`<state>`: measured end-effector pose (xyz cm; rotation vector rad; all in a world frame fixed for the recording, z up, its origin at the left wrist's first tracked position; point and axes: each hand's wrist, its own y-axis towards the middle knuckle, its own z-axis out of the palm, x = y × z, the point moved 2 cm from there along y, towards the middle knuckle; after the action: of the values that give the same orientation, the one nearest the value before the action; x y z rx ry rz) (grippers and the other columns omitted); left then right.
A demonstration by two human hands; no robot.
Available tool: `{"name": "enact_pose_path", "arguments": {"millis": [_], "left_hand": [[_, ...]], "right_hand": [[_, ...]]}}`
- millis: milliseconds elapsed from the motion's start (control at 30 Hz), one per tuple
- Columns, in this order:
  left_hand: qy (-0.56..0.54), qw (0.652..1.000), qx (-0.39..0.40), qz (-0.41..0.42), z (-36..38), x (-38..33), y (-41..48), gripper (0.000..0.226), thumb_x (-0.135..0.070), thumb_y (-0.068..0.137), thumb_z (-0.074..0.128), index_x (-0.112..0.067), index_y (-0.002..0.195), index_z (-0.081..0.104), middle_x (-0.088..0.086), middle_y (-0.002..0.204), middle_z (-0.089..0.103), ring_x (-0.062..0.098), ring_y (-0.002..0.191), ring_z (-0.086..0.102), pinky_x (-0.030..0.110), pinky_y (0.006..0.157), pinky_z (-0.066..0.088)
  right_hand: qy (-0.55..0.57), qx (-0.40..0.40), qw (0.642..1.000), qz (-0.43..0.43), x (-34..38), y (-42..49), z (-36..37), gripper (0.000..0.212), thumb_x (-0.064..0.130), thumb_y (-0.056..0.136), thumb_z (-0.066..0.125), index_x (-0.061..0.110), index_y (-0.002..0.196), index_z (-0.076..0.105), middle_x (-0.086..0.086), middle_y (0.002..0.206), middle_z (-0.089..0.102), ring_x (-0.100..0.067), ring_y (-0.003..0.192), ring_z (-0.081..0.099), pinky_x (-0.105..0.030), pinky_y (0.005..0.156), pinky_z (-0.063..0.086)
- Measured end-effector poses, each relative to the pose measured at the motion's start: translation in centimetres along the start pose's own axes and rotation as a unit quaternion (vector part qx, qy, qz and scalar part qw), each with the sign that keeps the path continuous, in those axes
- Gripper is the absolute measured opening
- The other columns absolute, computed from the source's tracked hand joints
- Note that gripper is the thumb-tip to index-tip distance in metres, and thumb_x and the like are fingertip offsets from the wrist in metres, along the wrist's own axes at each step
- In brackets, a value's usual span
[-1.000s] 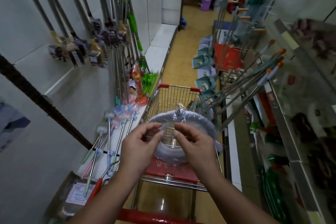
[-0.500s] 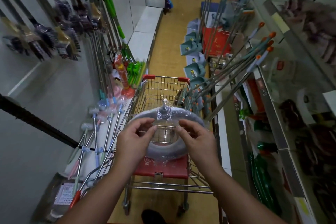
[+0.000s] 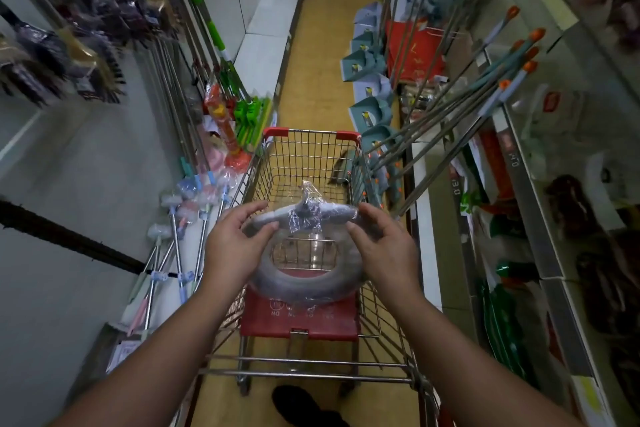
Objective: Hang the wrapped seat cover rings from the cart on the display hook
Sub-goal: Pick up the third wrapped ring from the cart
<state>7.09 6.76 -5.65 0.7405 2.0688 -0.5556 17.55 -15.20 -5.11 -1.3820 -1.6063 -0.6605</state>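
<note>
Aisle: narrow shop aisle with a yellow floor (image 3: 313,80) running ahead of me, pale wall on my left, shelving on my right.
Seat cover ring: I see one grey wrapped seat cover ring (image 3: 304,282) held up in the air over the near end of the cart, its hole facing me; clear plastic is bunched into a twist at its top.
Left hand: my left hand (image 3: 235,248) grips the ring's upper left side, thumb on the near face and fingers curled round behind, partly closed on it.
Right hand: my right hand (image 3: 386,248) grips the upper right side the same way, fingers bent over the top edge, thumb toward me.
Cart: the wire cart (image 3: 311,156) with red corner caps stands straight ahead below the ring; its red child-seat flap (image 3: 301,322) lies just under the ring's lower edge. Through the blur I cannot tell whether more rings lie in the basket.
Left side: wrapped mops (image 3: 187,204) lean against the wall beside the cart's left rim, with brushes (image 3: 86,55) hanging higher up.
Right side: long poles with orange tips (image 3: 485,87) slant out over the cart's far right corner, and grey dustpans (image 3: 369,111) sit on the floor beyond.
Display hook: I cannot pick it out.
</note>
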Motion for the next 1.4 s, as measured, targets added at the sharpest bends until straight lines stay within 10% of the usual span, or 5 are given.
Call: {"name": "enact_pose_path", "arguments": {"millis": [267,667,1233,1400], "left_hand": [[0.048,0.998,0.036,0.004,1.0,1.4,1.0,0.042,-0.025,0.079,0.083,-0.029,0.119,0.071,-0.006,0.123,0.067,0.009,0.104,0.06,0.013,0.079,0.04],[0.031,0.996,0.077,0.017,-0.4,2.5,0.4,0.011,-0.028,0.081,0.081,-0.031,0.086,0.072,-0.009,0.086,0.074,0.013,0.084,0.067,0.03,0.07,0.05],[-0.107,0.985,-0.1,0.089,-11.6,-2.7,-4.3,0.014,-0.026,0.08,0.081,-0.035,0.088,0.073,-0.027,0.085,0.074,-0.007,0.081,0.065,0.005,0.078,0.048],[-0.117,0.974,-0.154,0.119,-15.6,-4.8,-6.4,0.017,-0.025,0.08,0.081,-0.039,0.085,0.073,-0.027,0.082,0.074,-0.006,0.076,0.065,0.018,0.08,0.053]], "right_hand": [[-0.075,0.014,0.997,0.005,-1.5,1.7,0.3,0.055,0.04,0.086,0.075,0.039,0.138,0.057,0.007,0.135,0.058,-0.014,0.125,0.056,-0.046,0.105,0.052],[-0.079,0.031,0.996,-0.032,-1.0,0.7,-0.2,0.026,0.028,0.091,0.07,0.029,0.118,0.072,0.013,0.112,0.068,-0.011,0.11,0.061,-0.043,0.098,0.054],[0.035,0.025,0.981,-0.189,10.4,-3.4,-1.2,0.025,0.029,0.091,0.072,0.035,0.115,0.072,0.019,0.11,0.065,-0.003,0.108,0.062,-0.039,0.095,0.057],[0.055,0.034,0.97,-0.236,14.4,-5.2,-1.0,0.025,0.03,0.09,0.073,0.034,0.115,0.073,0.018,0.109,0.068,0.001,0.105,0.063,-0.032,0.093,0.057]]}}
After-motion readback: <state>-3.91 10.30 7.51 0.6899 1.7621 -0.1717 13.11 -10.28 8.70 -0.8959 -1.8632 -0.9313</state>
